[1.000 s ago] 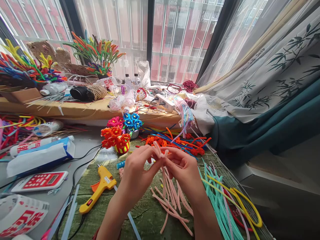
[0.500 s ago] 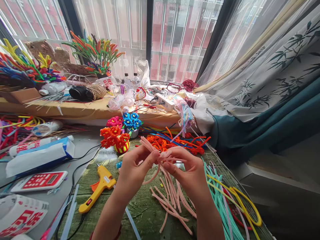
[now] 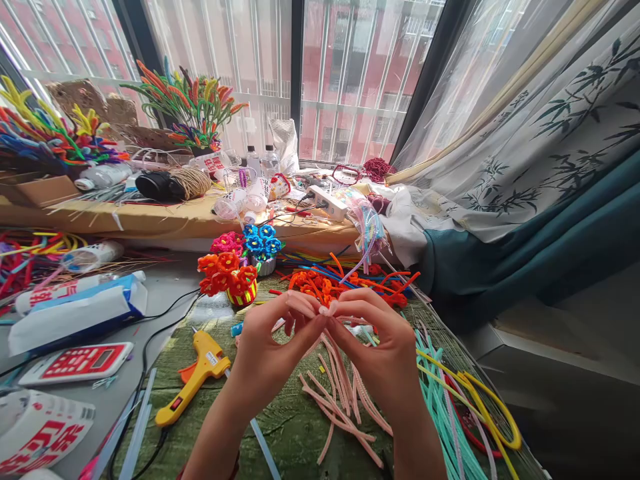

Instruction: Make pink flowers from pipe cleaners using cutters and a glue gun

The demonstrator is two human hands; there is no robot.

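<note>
Pale pink pipe cleaners (image 3: 327, 310) are pinched between both hands above the green wooden table. My left hand (image 3: 273, 343) grips them with thumb and fingers closed. From the other side, my right hand (image 3: 377, 337) pinches the same bundle, its fingertips almost touching those of the left. The fingers hide much of what they hold. Below and between the hands lie loose pink pipe cleaners (image 3: 334, 417) on the table. A yellow glue gun (image 3: 200, 377) rests left of my left hand.
Orange flowers (image 3: 227, 273) in a striped pot and blue flowers (image 3: 263, 242) stand beyond the hands. Orange pipe cleaners (image 3: 320, 283) lie behind them. Teal strands (image 3: 445, 413) and yellow loops (image 3: 493, 407) are at the right. A calculator (image 3: 77, 363) lies left.
The upright pink bundle above my left hand has tilted down and is now mostly behind the fingers. Both hands have turned slightly, with their fingertips closer together.
</note>
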